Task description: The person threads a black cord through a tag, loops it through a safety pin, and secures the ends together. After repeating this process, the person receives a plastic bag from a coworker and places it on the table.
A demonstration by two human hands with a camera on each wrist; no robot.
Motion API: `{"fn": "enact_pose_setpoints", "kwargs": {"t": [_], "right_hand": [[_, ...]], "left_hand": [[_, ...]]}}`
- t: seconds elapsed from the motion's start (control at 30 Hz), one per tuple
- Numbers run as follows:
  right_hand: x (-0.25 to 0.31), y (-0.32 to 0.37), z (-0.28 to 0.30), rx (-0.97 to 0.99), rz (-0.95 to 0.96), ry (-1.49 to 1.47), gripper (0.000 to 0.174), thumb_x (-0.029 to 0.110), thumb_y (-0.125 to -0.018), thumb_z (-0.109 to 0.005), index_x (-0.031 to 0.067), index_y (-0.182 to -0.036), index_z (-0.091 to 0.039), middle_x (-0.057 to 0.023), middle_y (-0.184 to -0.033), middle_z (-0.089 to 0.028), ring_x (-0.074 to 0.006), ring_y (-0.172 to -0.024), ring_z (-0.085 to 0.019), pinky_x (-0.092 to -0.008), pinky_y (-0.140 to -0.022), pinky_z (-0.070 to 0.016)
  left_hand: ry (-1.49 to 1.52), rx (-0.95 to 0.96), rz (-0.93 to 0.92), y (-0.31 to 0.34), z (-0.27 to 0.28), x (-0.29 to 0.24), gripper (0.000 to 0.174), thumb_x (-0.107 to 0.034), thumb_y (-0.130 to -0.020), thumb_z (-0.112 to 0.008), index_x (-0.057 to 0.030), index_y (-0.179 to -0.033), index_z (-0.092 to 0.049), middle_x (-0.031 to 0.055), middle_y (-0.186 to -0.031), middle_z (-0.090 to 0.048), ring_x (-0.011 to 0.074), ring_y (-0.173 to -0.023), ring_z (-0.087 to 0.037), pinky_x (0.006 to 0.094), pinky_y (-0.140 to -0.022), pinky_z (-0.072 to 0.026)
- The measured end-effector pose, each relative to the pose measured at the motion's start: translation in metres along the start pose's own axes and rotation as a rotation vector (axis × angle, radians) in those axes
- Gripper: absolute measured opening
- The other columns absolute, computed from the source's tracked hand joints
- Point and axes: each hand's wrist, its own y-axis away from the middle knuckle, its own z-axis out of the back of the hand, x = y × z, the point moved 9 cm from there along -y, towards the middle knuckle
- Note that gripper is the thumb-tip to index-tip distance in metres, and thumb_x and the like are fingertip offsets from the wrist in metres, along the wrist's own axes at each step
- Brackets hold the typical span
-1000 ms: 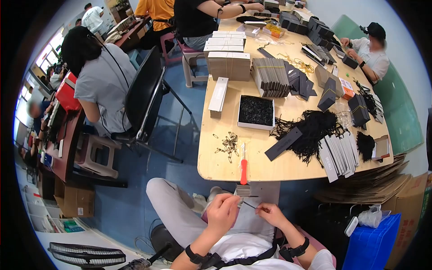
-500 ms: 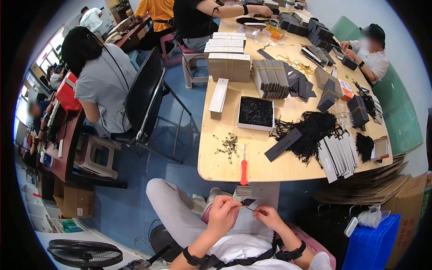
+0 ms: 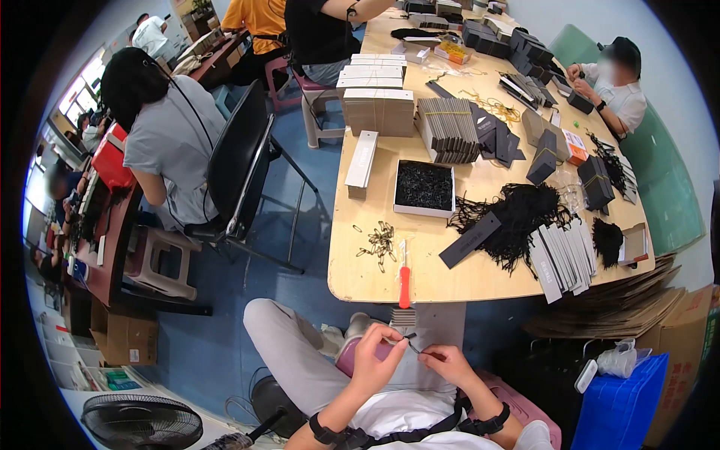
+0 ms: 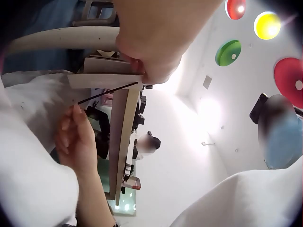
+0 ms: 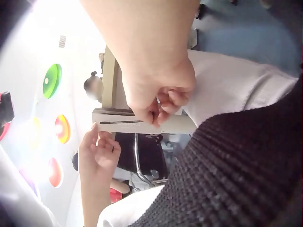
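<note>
Head view: low in the centre, below the near edge of the pale wooden bench [image 3: 349, 282], the left hand [image 3: 375, 360] and right hand [image 3: 448, 365] each pinch, thumb against fingertips, a thin black cord [image 4: 106, 92] stretched between them. Light, even tension probably serves best, with fingertips near each end to prevent twisting. The gripped ends are hard to make out, and whether the cord touches the flat whitish card [image 4: 92, 81] behind it, I cannot tell.

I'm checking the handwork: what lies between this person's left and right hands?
A thin dark cord runs from the left hand to the right hand; the left wrist view shows it.
</note>
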Motion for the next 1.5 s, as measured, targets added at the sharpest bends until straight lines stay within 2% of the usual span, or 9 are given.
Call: {"fn": "enact_pose_setpoints", "kwargs": {"t": [0.3, 0.53, 0.63, 0.83, 0.9, 1.1, 1.27, 1.37, 1.5], "right_hand": [[0.153, 0.058, 0.023, -0.269, 0.76, 0.458, 0.017, 0.003, -0.075, -0.068, 0.0028, -0.093, -0.069, -0.0086, -0.079, -0.065, -0.0204, -0.067, -0.064, -0.0275, -0.056, -0.0508], [0.191, 0.067, 0.0, -0.284, 0.905, 0.583, 0.012, 0.005, -0.067, -0.073, 0.0063, -0.076, -0.065, -0.004, -0.073, -0.061, -0.0193, -0.063, -0.061, -0.0288, -0.051, -0.0484], [0.191, 0.068, -0.001, -0.329, 0.897, 0.638, 0.015, 0.006, -0.063, -0.074, 0.0065, -0.072, -0.062, -0.0028, -0.069, -0.058, -0.0196, -0.06, -0.059, -0.03, -0.049, -0.0468], [0.167, 0.061, 0.003, -0.305, 0.822, 0.691, 0.024, 0.01, -0.06, -0.077, 0.0059, -0.078, -0.062, -0.0041, -0.073, -0.059, -0.0212, -0.064, -0.06, -0.0301, -0.051, -0.0469], [0.16, 0.048, -0.002, -0.083, 0.83, 0.45, 0.037, 0.012, -0.061, -0.078, 0.0049, -0.095, -0.063, -0.0085, -0.09, -0.062, -0.0253, -0.083, -0.06, -0.0335, -0.069, -0.0491], [0.128, 0.044, -0.038, 0.259, 0.655, 0.019, 0.051, 0.014, -0.074, -0.074, 0.0049, -0.12, -0.052, -0.0109, -0.115, -0.056, -0.0295, -0.11, -0.049, -0.0441, -0.097, -0.0343], [0.11, 0.042, -0.045, 0.216, 0.509, 0.038, 0.035, 0.008, -0.086, -0.064, 0.0057, -0.118, -0.052, -0.0086, -0.079, -0.061, -0.0154, -0.068, -0.06, -0.0269, -0.063, -0.0478], [0.076, 0.043, -0.049, 0.383, 0.087, -0.275, 0.027, 0.01, -0.089, -0.061, 0.0016, -0.112, -0.052, -0.0073, -0.073, -0.061, -0.0138, -0.061, -0.059, -0.0277, -0.061, -0.0481], [0.073, 0.051, -0.034, 0.434, -0.016, -0.374, 0.019, 0.011, -0.091, -0.057, -0.0024, -0.103, -0.051, -0.0065, -0.071, -0.061, -0.0137, -0.056, -0.058, -0.0265, -0.058, -0.0475]], "left_hand": [[0.411, 0.059, 0.153, 0.016, -0.003, 0.002, 0.009, 0.0, -0.081, -0.063, 0.0005, -0.087, -0.057, 0.0081, -0.093, -0.059, 0.014, -0.089, -0.056, 0.0254, -0.078, -0.0435], [0.237, 0.164, 0.07, 0.031, -0.011, -0.028, 0.01, 0.002, -0.08, -0.065, 0.0018, -0.088, -0.059, 0.0134, -0.102, -0.064, 0.0179, -0.093, -0.061, 0.029, -0.083, -0.0464], [0.047, 0.162, -0.068, 0.034, -0.012, -0.042, 0.012, 0.004, -0.079, -0.066, 0.0036, -0.09, -0.061, 0.0156, -0.098, -0.065, 0.0191, -0.09, -0.062, 0.0294, -0.078, -0.0491], [0.622, 0.169, 0.449, 0.039, -0.016, -0.008, 0.025, 0.006, -0.079, -0.066, 0.0053, -0.104, -0.062, 0.013, -0.094, -0.067, 0.0164, -0.082, -0.065, 0.0251, -0.073, -0.0519], [0.418, 0.199, 0.412, 0.036, -0.01, -0.013, 0.031, 0.0, -0.078, -0.069, -0.0032, -0.108, -0.064, 0.0099, -0.091, -0.069, 0.0138, -0.089, -0.066, 0.0221, -0.072, -0.0508], [0.114, 0.32, -0.091, 0.02, -0.012, -0.081, 0.035, 0.005, -0.074, -0.071, 0.0029, -0.108, -0.062, 0.0123, -0.092, -0.066, 0.0157, -0.079, -0.065, 0.0236, -0.066, -0.0525], [0.195, 0.105, -0.092, 0.0, 0.013, -0.083, 0.032, 0.003, -0.077, -0.069, -0.0001, -0.108, -0.062, 0.0073, -0.085, -0.065, 0.0108, -0.074, -0.063, 0.0225, -0.066, -0.0495], [0.319, -0.068, 0.002, -0.017, 0.04, -0.069, 0.028, 0.006, -0.077, -0.068, 0.0014, -0.103, -0.062, 0.0062, -0.084, -0.063, 0.0106, -0.074, -0.062, 0.0217, -0.066, -0.0489], [0.335, -0.37, 0.049, -0.029, 0.076, -0.042, 0.021, 0.003, -0.078, -0.069, -0.0003, -0.097, -0.062, 0.0032, -0.081, -0.062, 0.0073, -0.071, -0.058, 0.0188, -0.067, -0.0466]]}}
